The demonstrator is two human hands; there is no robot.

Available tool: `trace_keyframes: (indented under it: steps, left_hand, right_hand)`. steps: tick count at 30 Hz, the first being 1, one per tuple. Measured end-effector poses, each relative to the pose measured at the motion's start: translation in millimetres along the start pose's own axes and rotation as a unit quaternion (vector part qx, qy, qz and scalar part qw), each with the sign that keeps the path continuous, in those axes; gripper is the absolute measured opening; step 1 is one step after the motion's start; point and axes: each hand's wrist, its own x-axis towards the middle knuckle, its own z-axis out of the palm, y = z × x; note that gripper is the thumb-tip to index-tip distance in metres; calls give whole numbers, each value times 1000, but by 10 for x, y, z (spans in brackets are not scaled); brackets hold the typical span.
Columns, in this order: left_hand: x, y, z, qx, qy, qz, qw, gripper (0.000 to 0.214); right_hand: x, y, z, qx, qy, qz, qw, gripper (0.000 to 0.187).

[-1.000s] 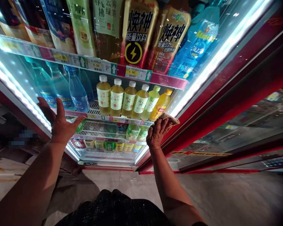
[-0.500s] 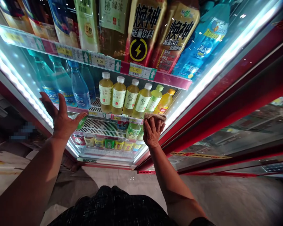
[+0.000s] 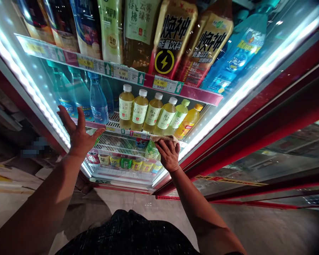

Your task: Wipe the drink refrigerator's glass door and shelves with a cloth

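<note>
My right hand (image 3: 169, 155) presses a folded beige cloth (image 3: 165, 138) against the front edge of the middle shelf, below the tea bottles. Its fingers lie over the cloth and cover part of it. At the left end of that shelf, my left hand (image 3: 81, 136) is spread with nothing in it, the thumb near the price strip (image 3: 113, 129). Behind the strip stand several tea bottles (image 3: 140, 110) with white caps, then a green-capped bottle (image 3: 180, 114) and an orange-capped bottle (image 3: 189, 122). Blue bottles (image 3: 99, 101) stand beyond my left hand.
Larger bottles, among them energy drinks (image 3: 170, 42), fill the upper shelf above its price rail (image 3: 122, 73). Lower wire racks (image 3: 118, 145) hold small packs (image 3: 126, 163). Light strips run down both sides of the cooler. A red-framed door (image 3: 244, 141) is at the right.
My right hand and the cloth have slid left along the shelf edge, away from its right end. My left hand stays spread by the shelf's left end. The view has shifted slightly.
</note>
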Motion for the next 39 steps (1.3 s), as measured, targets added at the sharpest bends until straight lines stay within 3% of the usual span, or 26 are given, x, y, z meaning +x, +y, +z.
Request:
trace_keyframes:
  steps: [5,9,14,17,20,26,33,39]
  left_hand:
    - [-22,56,-22,11,-10,4,1000,119]
    - [-50,134,-87,13,-42,-8,999,123]
    - [-79,172,-119,23,-50,-5,998,129]
    - [-99,161,-123,26,-63,-10,998,128]
    - [-130,109,-130,38,-64,-2,997,126]
    - [-190,-99,-174,66,-72,27,995,113]
    - [-228,-249,-206,46,-56,25,997,104]
    - [-295,-361,-198,26,-47,19,998,94]
  right_hand:
    - [142,-81,-17,1,-37,-16,999,57]
    - [237,-199,73,-14,-41,4,999,58]
    - [187,-344,155,7,-100,-32,994,60]
    - [310,-385,191,5,-97,-20,995,61]
    - [437,-453,244,-4,-67,-1,998,60]
    - [493,-632,267,19,-65,-69,995,57]
    - [786,-754,346,-2,-52,-8,999,59]
    - [788,-909,364,15,-82,-81,993,49]
